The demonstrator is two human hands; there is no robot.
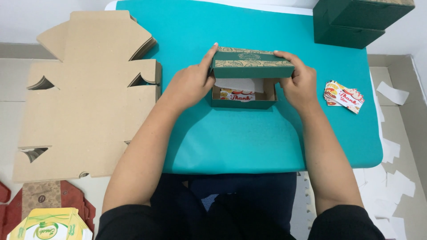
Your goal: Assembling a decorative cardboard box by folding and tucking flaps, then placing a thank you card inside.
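A small dark green cardboard box [242,104] sits in the middle of a teal table [249,146]. Its patterned lid [252,63] is half lowered over it. Inside lie a white paper and a printed card [238,96]. My left hand [189,84] grips the lid's left end, thumb along the side and a finger on the top corner. My right hand [300,80] holds the lid's right end the same way. Both hands press on the lid from opposite sides.
A stack of flat brown die-cut box blanks [84,98] lies to the left. A pile of printed cards [343,96] rests right of the box. Finished dark green boxes [356,20] stand at the back right. White paper slips [393,155] litter the right side.
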